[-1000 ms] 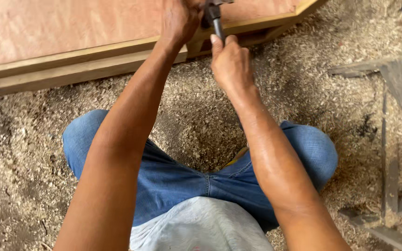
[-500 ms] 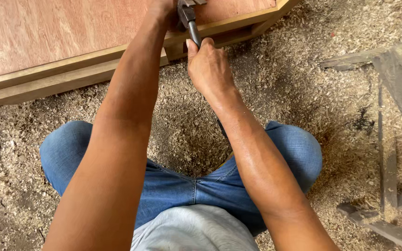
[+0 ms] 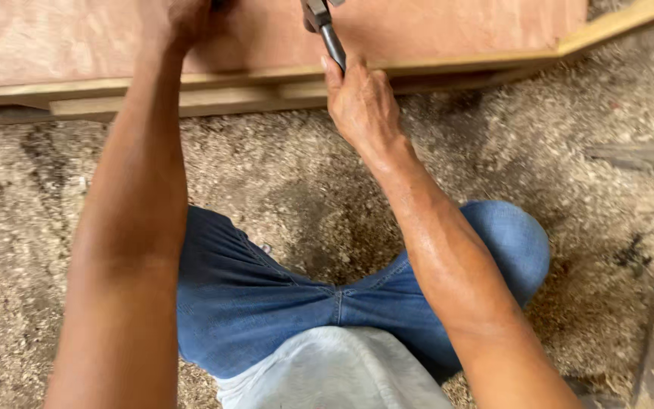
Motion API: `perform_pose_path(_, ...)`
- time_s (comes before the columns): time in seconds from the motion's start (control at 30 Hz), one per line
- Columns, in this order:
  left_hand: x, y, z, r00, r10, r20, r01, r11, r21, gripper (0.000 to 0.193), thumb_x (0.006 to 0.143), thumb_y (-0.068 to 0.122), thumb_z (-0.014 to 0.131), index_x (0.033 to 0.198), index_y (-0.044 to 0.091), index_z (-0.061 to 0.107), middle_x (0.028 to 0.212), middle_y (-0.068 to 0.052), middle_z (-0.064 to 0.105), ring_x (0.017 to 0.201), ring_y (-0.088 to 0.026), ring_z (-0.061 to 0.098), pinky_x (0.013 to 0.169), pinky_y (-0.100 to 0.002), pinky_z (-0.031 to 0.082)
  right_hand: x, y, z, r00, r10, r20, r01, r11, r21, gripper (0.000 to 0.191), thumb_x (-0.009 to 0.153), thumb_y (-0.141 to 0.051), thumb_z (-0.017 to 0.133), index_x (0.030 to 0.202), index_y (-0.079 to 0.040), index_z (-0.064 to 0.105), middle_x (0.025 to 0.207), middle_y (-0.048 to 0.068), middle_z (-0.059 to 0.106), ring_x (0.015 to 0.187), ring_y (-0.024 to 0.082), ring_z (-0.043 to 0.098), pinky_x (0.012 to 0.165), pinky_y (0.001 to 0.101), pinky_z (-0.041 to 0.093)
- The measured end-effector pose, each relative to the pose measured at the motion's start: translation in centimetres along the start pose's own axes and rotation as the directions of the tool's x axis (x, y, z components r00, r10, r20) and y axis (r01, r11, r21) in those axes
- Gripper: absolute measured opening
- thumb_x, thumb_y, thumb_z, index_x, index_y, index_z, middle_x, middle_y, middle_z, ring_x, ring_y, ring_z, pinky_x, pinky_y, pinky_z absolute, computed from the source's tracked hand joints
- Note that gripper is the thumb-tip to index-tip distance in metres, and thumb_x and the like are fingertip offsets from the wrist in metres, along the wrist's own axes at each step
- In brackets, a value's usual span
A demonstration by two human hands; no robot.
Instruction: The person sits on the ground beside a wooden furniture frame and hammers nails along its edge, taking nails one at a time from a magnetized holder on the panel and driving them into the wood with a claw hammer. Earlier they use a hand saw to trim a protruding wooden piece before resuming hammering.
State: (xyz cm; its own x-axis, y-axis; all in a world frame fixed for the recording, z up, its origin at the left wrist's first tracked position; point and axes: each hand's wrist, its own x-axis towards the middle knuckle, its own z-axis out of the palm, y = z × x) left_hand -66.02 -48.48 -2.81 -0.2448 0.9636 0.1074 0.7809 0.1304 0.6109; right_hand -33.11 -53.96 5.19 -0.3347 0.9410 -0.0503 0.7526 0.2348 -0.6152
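R hand (image 3: 362,102) clenched on hammer (image 3: 325,30) handle, head above grip over plywood panel (image 3: 433,26). L hand (image 3: 185,17) rests on panel – grip state unclear. Swing short, square – keep L fingers clear.

Reddish-brown plywood panel (image 3: 433,26), pale yellow frame (image 3: 615,26), blue jeans (image 3: 266,303).

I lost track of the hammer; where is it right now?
In the head view, the hammer is top centre, held in the right hand, its head over the plywood panel just past the wooden frame edge.
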Motion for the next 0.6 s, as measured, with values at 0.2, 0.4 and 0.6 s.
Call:
perform_pose_path(0.2, 3.0, -3.2, -2.5, 0.996, -0.083, -0.016, 0.083, 0.997, 0.002, 0.016, 0.083, 0.018, 0.083, 0.094, 0.010, 0.075, 0.083, -0.008, 0.075, 0.069, -0.016, 0.068, 0.057, -0.030, 0.053, 3.2, -4.6, 1.1, 0.986, 0.154, 0.058, -0.151, 0.987, -0.049, 0.043, 0.113, -0.034, 0.045, 0.112, 0.007, 0.058, 0.056, 0.001, 0.053, 0.038, 0.011, 0.049, 0.029, 0.0285, 0.035)
perform_pose_path(0.4, 7.1, -1.3, -2.7, 0.998, 0.046, -0.038, -0.050, 0.990, -0.130, 0.015, 0.083, 0.020, 0.084, 0.093, 0.012, 0.076, 0.084, -0.006, 0.076, 0.068, -0.013, 0.069, 0.055, -0.027, 0.054, 4.0, -8.4, 0.7, 0.957, 0.284, 0.061, -0.277, 0.956, -0.096, 0.042, 0.113, -0.035, 0.043, 0.111, 0.005, 0.056, 0.059, 0.003, 0.052, 0.036, 0.013, 0.044, 0.025, 0.0303, 0.033)
perform_pose_path(0.6, 7.6, -0.5, -3.2, 0.981, -0.192, 0.014, 0.188, 0.936, -0.298, 0.014, 0.082, 0.021, 0.086, 0.086, 0.009, 0.078, 0.077, -0.006, 0.076, 0.065, -0.015, 0.070, 0.055, -0.028, 0.054, 4.5, -11.9, 1.8, 0.899, 0.435, 0.054, -0.426, 0.896, -0.122, 0.042, 0.112, -0.037, 0.043, 0.109, 0.004, 0.054, 0.057, 0.003, 0.055, 0.036, 0.011, 0.048, 0.026, 0.0294, 0.036)
